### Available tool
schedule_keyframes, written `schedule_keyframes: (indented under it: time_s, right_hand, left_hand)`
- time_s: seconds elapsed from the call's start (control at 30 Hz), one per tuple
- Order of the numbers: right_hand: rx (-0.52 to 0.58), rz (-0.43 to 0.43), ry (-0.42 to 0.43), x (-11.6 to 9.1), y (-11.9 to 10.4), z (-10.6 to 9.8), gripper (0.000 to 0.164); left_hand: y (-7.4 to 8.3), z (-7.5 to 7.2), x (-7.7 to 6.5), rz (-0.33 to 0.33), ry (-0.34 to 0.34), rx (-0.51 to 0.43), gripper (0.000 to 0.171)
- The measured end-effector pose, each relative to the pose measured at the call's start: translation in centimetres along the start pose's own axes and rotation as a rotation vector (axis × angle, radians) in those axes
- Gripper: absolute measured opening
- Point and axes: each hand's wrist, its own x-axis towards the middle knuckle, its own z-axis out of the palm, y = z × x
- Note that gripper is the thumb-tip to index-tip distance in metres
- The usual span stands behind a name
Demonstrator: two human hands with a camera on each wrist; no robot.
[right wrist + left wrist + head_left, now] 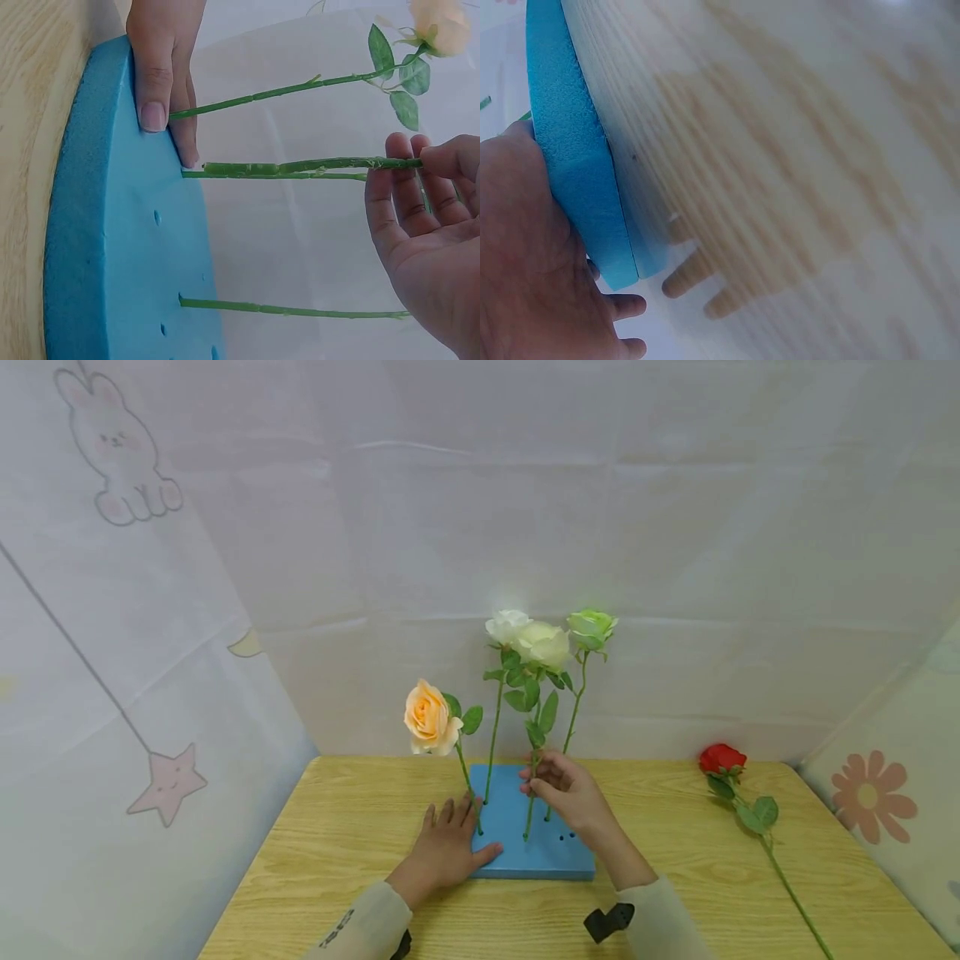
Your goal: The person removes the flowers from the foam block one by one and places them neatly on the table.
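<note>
My right hand (570,795) pinches the green stem of a cream rose (543,645) between thumb and fingers. In the right wrist view the cut lower end of this stem (240,169) shows free, apart from the face of the blue foam block (82,225). My left hand (447,845) rests with spread fingers on the left side of that block, thumb on its top, close to the stem of a peach rose (429,720). The peach rose, a white rose (506,625) and a pale green rose (592,628) stand in holes in the block.
Bare holes (157,217) show in the block's face. A red rose (723,758) with a long leafy stem lies on the wooden table (337,827) at the right. Behind the table hangs a pale cloth backdrop (420,527).
</note>
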Motion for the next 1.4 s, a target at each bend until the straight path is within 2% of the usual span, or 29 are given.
schedule_keyframes:
  time_s: [0.4,0.77,1.4]
  right_hand:
    - [-0.021,0.015,-0.018,-2.0,-0.7,-1.8,0.043]
    - [-0.083,0.067,0.006,-3.9,-1.2,-3.9,0.044]
    - [-0.123,0.097,0.035,-6.5,-1.6,-7.1,0.043]
  left_hand:
    - [-0.1,0.0,0.0,-0.002,0.007,0.023,0.097]
    - [-0.3,0.2,-0.1,0.01,0.003,-0.005,0.098]
    - [-0.2,-0.1,-0.2,0.025,0.01,-0.004,0.097]
